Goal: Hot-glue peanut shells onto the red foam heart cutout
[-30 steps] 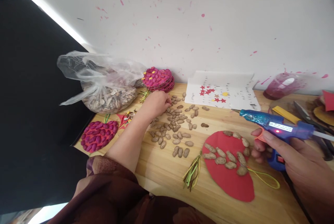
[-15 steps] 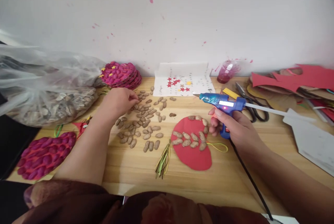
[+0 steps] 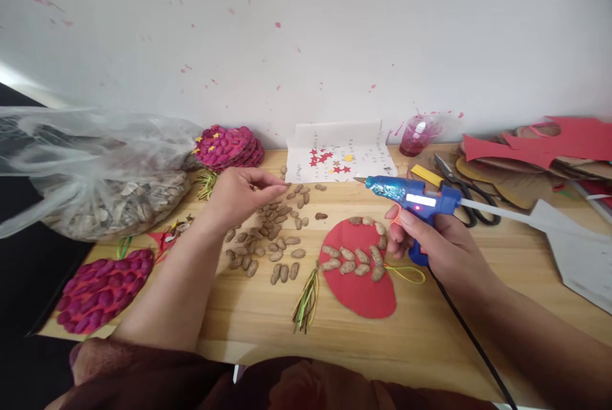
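My right hand [image 3: 452, 254] is wrapped round the handle of a blue hot glue gun [image 3: 437, 203], its nozzle pointing left and a white glue stick [image 3: 497, 213] in its back. Over the far side of a pile of loose peanuts [image 3: 275, 213], my left hand [image 3: 241, 199] has thumb and forefinger pinched together; what is between them is too small to make out. A rounded red card [image 3: 358, 298] lies between the hands. Two rows of peanuts [image 3: 348, 267] cross it, and several more follow its upper right edge. A green-and-brown tassel [image 3: 306, 301] and a yellow cord loop [image 3: 414, 277] extend from its sides.
Behind stand a white sheet with paper stars [image 3: 306, 174], stacked pink pieces [image 3: 229, 147] and a cup of red liquid [image 3: 415, 136]. Scissors [image 3: 478, 196] and red cut-outs [image 3: 535, 142] lie right. A plastic bag of shells [image 3: 124, 206] and a pink-covered piece [image 3: 108, 292] are left.
My left hand has moved right over the peanut pile, its thumb and forefinger still together. The glue gun stays in my right hand. The whole view has shifted slightly.
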